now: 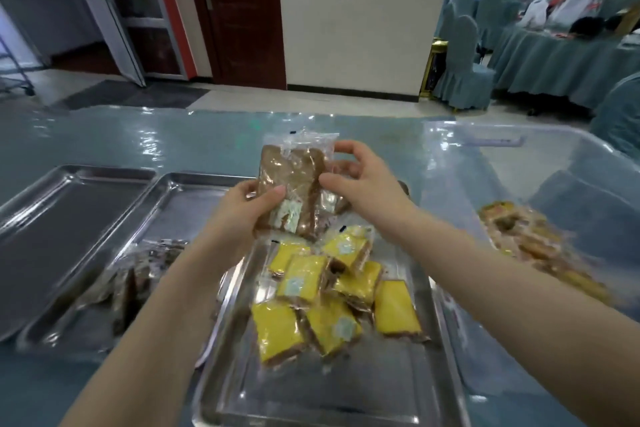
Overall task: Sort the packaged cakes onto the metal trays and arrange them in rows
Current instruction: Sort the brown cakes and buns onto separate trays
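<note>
A brown packaged cake (pixel 294 189) in clear wrap is held upright in the air above the far end of the near metal tray (pixel 239 374). The left hand (pixel 246 215) grips its lower left edge, thumb curled across the front near a pale label and the other fingers hidden behind. The right hand (pixel 360 180) meets the packet's right edge with fingers loosely bent, thumb and forefinger parted; whether they pinch the wrap cannot be told. Below, yellow packaged cakes (pixel 332 291) lie in a loose heap on the near tray. To the left, a middle tray (pixel 180 191) carries blurred dark packets (pixel 138 274), and a far-left tray (pixel 69 211) sits beside it. A clear plastic bin (pixel 519 156) on the right holds more cakes (pixel 533 239).
</note>
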A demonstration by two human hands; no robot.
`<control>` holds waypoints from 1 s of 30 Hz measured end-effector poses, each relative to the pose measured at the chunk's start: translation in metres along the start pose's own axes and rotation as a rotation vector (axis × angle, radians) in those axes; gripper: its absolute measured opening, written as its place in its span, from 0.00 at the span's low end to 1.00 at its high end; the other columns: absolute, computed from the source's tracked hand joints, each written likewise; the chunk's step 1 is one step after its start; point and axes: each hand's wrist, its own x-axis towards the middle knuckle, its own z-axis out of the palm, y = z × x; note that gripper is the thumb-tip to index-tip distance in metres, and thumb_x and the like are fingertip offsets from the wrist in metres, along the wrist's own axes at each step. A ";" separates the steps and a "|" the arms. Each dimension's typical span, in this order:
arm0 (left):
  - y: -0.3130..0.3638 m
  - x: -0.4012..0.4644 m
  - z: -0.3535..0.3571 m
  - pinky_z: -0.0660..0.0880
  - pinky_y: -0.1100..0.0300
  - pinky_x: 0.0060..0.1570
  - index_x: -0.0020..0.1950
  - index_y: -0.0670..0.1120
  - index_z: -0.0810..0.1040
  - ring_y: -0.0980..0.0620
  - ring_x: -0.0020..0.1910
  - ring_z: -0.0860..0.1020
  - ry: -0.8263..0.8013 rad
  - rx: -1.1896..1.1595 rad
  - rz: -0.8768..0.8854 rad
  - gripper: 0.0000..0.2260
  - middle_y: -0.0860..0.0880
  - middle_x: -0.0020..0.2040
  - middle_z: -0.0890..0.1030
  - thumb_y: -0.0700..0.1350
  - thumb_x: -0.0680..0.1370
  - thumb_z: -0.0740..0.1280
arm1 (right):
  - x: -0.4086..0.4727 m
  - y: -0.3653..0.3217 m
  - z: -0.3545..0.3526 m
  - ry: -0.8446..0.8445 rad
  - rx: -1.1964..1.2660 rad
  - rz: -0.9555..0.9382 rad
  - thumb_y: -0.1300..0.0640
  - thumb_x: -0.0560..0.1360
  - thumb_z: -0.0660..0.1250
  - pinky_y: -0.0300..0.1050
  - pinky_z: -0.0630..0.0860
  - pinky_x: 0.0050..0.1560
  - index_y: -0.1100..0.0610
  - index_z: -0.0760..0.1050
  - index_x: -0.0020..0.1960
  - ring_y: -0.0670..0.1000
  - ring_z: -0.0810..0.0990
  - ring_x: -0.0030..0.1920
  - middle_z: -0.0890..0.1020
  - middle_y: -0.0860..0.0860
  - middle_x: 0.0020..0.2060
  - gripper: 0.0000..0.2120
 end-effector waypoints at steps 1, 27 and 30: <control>-0.005 0.003 -0.024 0.80 0.58 0.38 0.59 0.35 0.73 0.47 0.39 0.79 0.019 -0.001 -0.022 0.16 0.41 0.46 0.81 0.40 0.75 0.67 | 0.006 0.004 0.023 -0.010 -0.020 0.031 0.57 0.73 0.72 0.43 0.78 0.51 0.47 0.71 0.62 0.46 0.80 0.53 0.79 0.52 0.55 0.20; -0.089 0.087 -0.210 0.64 0.52 0.65 0.73 0.52 0.65 0.47 0.71 0.65 0.018 0.914 0.009 0.23 0.48 0.74 0.64 0.51 0.78 0.64 | 0.047 0.050 0.139 0.100 -0.195 0.336 0.60 0.75 0.68 0.37 0.73 0.39 0.53 0.76 0.52 0.44 0.76 0.42 0.79 0.50 0.48 0.07; -0.064 0.078 -0.188 0.65 0.58 0.59 0.71 0.51 0.67 0.50 0.66 0.70 0.020 0.824 0.132 0.20 0.51 0.70 0.70 0.46 0.79 0.63 | 0.043 0.047 0.123 0.110 -0.200 0.324 0.58 0.75 0.68 0.39 0.74 0.41 0.53 0.76 0.54 0.46 0.77 0.45 0.80 0.50 0.50 0.09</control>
